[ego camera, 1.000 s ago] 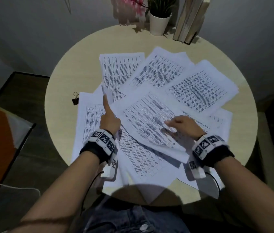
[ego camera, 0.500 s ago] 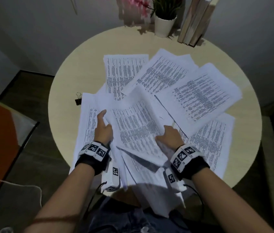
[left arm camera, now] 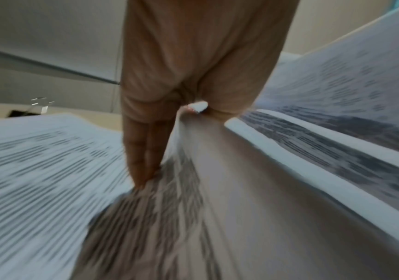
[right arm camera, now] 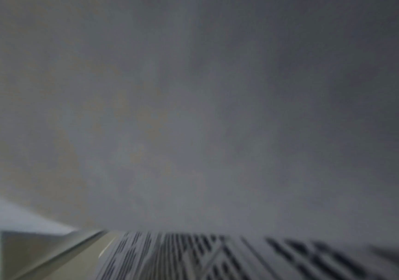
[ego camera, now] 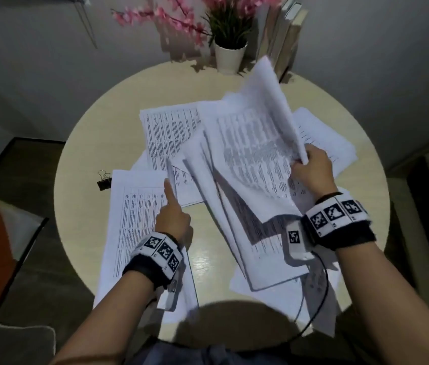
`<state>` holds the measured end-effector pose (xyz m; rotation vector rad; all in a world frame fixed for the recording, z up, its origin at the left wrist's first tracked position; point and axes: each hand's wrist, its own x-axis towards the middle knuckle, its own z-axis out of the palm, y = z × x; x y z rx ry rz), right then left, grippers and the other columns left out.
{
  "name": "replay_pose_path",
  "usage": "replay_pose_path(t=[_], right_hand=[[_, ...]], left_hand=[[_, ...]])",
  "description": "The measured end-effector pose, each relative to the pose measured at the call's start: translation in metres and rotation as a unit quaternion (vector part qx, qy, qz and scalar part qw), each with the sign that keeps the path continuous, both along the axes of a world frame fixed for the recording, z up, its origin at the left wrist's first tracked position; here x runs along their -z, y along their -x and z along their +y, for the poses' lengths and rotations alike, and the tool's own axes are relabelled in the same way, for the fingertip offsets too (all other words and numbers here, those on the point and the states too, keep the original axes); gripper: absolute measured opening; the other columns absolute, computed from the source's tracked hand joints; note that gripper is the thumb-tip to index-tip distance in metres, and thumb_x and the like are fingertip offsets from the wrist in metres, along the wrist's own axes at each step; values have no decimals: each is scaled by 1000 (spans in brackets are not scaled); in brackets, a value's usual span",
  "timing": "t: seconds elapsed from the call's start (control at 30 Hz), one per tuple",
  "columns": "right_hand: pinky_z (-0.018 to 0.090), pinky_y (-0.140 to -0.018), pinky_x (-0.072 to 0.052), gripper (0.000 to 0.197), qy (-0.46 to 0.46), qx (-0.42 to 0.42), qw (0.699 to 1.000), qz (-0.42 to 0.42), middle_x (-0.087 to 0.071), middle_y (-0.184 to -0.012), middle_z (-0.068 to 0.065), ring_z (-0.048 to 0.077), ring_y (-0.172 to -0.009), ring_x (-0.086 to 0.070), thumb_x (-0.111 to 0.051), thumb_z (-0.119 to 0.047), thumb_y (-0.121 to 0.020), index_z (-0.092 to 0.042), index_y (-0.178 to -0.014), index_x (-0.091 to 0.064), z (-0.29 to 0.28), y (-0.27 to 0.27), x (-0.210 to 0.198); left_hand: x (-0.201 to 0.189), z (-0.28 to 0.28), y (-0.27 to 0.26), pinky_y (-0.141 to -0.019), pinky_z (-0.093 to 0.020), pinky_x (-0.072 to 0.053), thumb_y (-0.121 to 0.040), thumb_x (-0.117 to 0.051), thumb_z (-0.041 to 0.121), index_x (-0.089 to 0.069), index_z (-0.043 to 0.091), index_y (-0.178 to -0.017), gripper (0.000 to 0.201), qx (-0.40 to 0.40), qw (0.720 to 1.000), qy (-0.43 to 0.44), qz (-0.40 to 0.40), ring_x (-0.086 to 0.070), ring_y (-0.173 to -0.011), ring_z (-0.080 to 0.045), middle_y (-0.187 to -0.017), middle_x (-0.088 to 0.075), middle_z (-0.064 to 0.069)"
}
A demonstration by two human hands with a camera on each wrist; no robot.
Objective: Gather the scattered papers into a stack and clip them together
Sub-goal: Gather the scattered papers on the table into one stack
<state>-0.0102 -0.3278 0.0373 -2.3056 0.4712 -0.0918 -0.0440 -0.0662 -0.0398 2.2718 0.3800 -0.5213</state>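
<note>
My right hand (ego camera: 311, 169) is clamped on the right edge of a bundle of printed sheets (ego camera: 247, 164), fingers curled round it, and the bundle is lifted off the table (ego camera: 81, 143). Its long axis runs from near me to the far side, the far end curling upward toward the books (ego camera: 284, 30) leaning at the back, the near end drooping down over the sheets below. The pages are white, covered in dense rows of small dark print, and they fan apart where they bend; the lettering is too blurred to read.

My left hand (ego camera: 172, 219) is lower and to the left, well apart from the right. The head view shows its index finger straight, pointing away from me, along the raised edge of a loose sheet (ego camera: 179, 191). From the left wrist, that thin edge sits pinched between thumb and fingers.

Under that hand lies another printed page (ego camera: 131, 219), flat, its long side running toward me and hanging past the near rim of the table. One more page (ego camera: 166, 130) lies flat farther back, tilted slightly. More sheets (ego camera: 329, 143) sit under the raised bundle on the right.

The black binder clip (ego camera: 103, 180) rests on the table just beside the left page's far corner. A potted plant (ego camera: 228, 48) with pink blossoms stands at the back. The right wrist view is a grey blur with a strip of print at the bottom.
</note>
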Motion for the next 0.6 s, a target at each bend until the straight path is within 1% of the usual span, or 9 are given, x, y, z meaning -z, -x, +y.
replay_pose_path(t=[0.07,0.13,0.17,0.2,0.27,0.3,0.37,0.43,0.6], right_hand=[[32,-73,-38,9,-61,96,993,-11,-56,-82,13,29,-87,-54,-49,-3,-86,-10,-89,-53,-21,-10,4],[41,-88,-44,34,-133,183,974,14,-59,-113,21,37,-110,-55,-49,-1,-86,-2,-120,-52,-38,-19,18],[43,-90,-45,43,-159,217,962,41,-54,-123,26,39,-114,-53,-51,-1,-85,6,-127,-45,-44,-21,30],[43,-86,-46,47,-167,248,952,68,-53,-122,29,39,-111,-55,-54,-2,-83,10,-127,-43,-49,-24,41],[42,-80,-44,41,-163,291,933,135,-55,-107,27,33,-98,-56,-60,-13,-78,5,-113,-51,-54,-26,62],[45,-85,-43,49,-146,305,926,169,-54,-109,27,34,-102,-53,-62,-20,-76,6,-117,-51,-54,-26,69],[49,-98,-37,55,-99,318,917,219,-45,-131,27,41,-122,-41,-63,-25,-80,-1,-127,-45,-52,-26,77],[49,-101,-35,53,-92,321,919,211,-37,-139,27,45,-128,-33,-61,-23,-84,-4,-130,-44,-50,-31,85],[48,-103,-40,51,-165,281,938,121,-40,-139,24,41,-125,-41,-56,-19,-90,-4,-135,-39,-17,-59,104]], left_hand=[[-6,-11,-13,-90,-47,-47,-87,-48,14,8,20,-148,83,22,999,-25,22,-56,-101,-37,-119,-52,-23],[-10,-20,-33,-107,-53,-33,-86,-51,25,-4,17,-147,77,30,998,-51,17,-37,-129,-39,-144,-30,-21],[-13,-24,-46,-109,-52,-30,-86,-52,26,-11,14,-146,74,35,998,-55,11,-32,-133,-38,-146,-26,-20],[-16,-26,-61,-109,-51,-30,-86,-52,27,-19,10,-144,69,45,997,-54,4,-32,-133,-37,-146,-26,-20],[-21,-29,-97,-106,-47,-36,-87,-52,25,-33,0,-136,58,69,996,-55,-15,-38,-128,-35,-141,-32,-23],[-22,-30,-115,-102,-45,-40,-88,-52,24,-39,-4,-131,53,79,995,-54,-23,-43,-121,-35,-137,-36,-24],[-23,-32,-151,-91,-43,-46,-89,-52,24,-48,-10,-121,46,88,994,-56,-36,-52,-103,-35,-128,-44,-28],[-19,-34,-180,-84,-42,-49,-88,-53,31,-52,-11,-114,49,73,995,-64,-19,-56,-100,-40,-123,-47,-28],[9,-42,-208,-107,-45,-34,-83,-45,61,-45,-8,-125,82,93,982,-148,67,-35,-129,-42,-140,-34,-27]])
